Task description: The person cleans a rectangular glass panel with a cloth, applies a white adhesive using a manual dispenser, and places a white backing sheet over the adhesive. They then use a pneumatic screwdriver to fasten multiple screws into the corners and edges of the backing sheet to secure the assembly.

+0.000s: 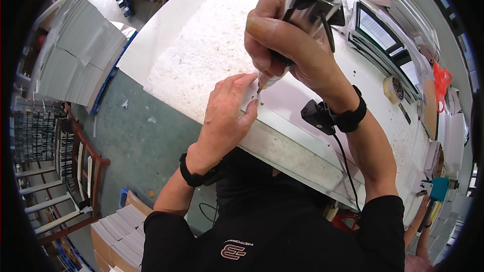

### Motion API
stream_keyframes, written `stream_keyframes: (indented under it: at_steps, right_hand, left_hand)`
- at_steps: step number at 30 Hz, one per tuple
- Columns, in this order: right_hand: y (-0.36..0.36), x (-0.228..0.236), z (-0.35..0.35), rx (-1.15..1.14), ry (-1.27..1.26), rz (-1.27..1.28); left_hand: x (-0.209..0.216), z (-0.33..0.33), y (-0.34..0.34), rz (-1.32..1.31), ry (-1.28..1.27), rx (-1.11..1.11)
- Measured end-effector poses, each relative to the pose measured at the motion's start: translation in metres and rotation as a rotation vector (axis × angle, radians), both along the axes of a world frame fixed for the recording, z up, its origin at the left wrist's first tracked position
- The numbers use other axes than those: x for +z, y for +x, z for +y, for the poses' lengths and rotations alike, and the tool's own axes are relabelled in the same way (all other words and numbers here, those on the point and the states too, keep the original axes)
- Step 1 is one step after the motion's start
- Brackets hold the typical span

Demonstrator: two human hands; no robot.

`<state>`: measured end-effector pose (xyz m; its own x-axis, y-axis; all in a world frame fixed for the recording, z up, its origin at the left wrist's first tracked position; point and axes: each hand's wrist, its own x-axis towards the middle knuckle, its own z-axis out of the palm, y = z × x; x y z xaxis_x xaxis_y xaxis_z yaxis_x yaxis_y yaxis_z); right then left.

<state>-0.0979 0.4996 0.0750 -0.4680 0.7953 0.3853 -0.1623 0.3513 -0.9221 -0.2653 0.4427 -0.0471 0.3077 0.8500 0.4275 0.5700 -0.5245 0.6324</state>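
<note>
My right hand (pixel 292 35) is wrapped round the upright body of a power screwdriver (pixel 313 10), whose clear nose and thin bit point down at a white panel (pixel 302 102). The bit tip meets the panel beside a small screw head (pixel 261 104). My left hand (pixel 229 106) lies on the panel's left end, fingers stretched out and thumb apart. Its fingertips and thumb sit on either side of the bit. Whether a screw stands under the bit is too small to tell.
The white worktable (pixel 176 70) has a rough, worn top. At the right lie stacked framed panels (pixel 378 30), a tape roll (pixel 393 89) and a red plastic bag (pixel 442 80). Board stacks (pixel 83 50) stand left, beside a brown rack (pixel 96 163). A co-worker's arm (pixel 418 219) shows at lower right.
</note>
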Motion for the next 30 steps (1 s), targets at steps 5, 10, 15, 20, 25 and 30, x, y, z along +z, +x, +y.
stream_keyframes:
  at_steps: [5, 10, 15, 20, 25, 30]
  right_hand:
    - [0.013, 0.02, -0.001, -0.001, 0.112, 0.023]
    - [0.088, 0.07, -0.025, -0.214, 0.047, 0.331]
    - [0.196, 0.053, -0.047, -0.456, 0.408, 0.117]
    - [0.231, 0.035, -0.076, -0.755, 0.36, 0.204]
    - [0.253, 0.035, -0.074, -0.697, 0.377, 0.24]
    - [0.247, 0.041, -0.078, -0.769, 0.216, 0.355]
  left_hand:
    - [0.01, 0.002, 0.002, 0.018, -0.108, -0.016]
    - [0.025, -0.001, 0.015, 0.217, 0.034, -0.007]
    - [0.049, 0.004, 0.093, 0.166, 0.086, -0.291]
    - [0.047, 0.027, 0.168, 0.225, 0.032, -0.506]
    - [0.035, 0.052, 0.21, 0.314, 0.138, -0.671]
    - [0.04, 0.057, 0.22, 0.447, 0.176, -0.717]
